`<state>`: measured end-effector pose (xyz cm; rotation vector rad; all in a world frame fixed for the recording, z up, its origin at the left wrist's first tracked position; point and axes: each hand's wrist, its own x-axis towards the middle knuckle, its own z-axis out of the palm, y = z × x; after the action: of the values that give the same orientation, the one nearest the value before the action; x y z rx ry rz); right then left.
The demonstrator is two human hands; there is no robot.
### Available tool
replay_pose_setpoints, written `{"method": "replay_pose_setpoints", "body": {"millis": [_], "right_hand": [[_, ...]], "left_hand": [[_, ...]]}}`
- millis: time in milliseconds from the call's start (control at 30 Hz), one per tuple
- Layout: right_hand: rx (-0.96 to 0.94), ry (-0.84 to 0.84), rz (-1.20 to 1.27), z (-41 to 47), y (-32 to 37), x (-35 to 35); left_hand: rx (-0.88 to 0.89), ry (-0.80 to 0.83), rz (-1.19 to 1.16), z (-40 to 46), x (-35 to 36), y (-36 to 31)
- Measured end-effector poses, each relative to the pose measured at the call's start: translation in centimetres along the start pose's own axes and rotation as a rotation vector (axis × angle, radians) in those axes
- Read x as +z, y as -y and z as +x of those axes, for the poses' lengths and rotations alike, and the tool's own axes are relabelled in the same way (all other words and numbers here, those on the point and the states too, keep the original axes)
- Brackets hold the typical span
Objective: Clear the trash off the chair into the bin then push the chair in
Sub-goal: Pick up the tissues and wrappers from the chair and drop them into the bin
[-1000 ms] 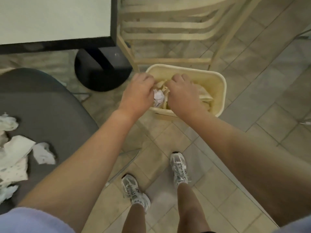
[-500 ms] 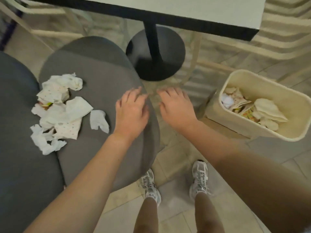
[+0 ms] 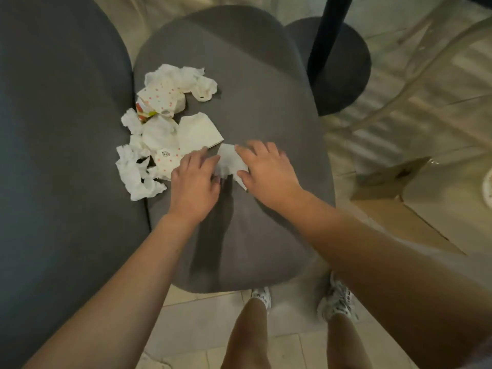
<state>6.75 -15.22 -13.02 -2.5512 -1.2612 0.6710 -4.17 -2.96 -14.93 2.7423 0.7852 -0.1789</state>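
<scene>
A grey padded chair seat [image 3: 253, 102] fills the middle of the view. A pile of crumpled white tissues and dotted wrappers [image 3: 165, 123] lies on its left side. One small white tissue [image 3: 230, 161] lies apart, just right of the pile. My left hand [image 3: 195, 179] and my right hand [image 3: 266, 169] lie flat on the seat on either side of that tissue, fingers spread and touching its edges. Neither hand has lifted anything. The cream bin [image 3: 399, 193] shows only as a corner at the right edge.
The chair's dark grey backrest [image 3: 61, 155] curves along the left. A black table post and round base [image 3: 338, 62] stand beyond the seat. A pale wooden chair frame [image 3: 426, 75] is at the upper right. My shoes [image 3: 338, 302] stand on the tiled floor.
My hands left the bin, swung left over the chair seat and came down beside the small tissue. The view turned from the bin to the chair.
</scene>
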Motion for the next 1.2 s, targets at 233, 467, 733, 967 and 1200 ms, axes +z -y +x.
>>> {"method": "replay_pose_setpoints", "body": {"millis": [233, 467, 733, 967, 1200], "right_hand": [[-0.009, 0.15, 0.009, 4.6, 1.1, 3.1], [-0.05, 0.313, -0.024, 6.6, 0.2, 5.7], [-0.067, 0.17, -0.047, 5.9, -0.7, 4.7], [-0.038, 0.051, 0.069, 3.2, -1.7, 2.1], [0.008, -0.009, 0.124, -1.4, -6.2, -0.9]], "left_hand": [[-0.004, 0.073, 0.077, 6.0, 1.4, 4.4], [-0.013, 0.151, 0.062, 10.4, 2.9, 5.1], [0.032, 0.114, 0.025, 9.0, 2.2, 3.9], [0.069, 0.072, 0.078, 6.5, 0.4, 0.7], [0.113, 0.076, 0.09, 5.1, -1.0, -6.1]]}}
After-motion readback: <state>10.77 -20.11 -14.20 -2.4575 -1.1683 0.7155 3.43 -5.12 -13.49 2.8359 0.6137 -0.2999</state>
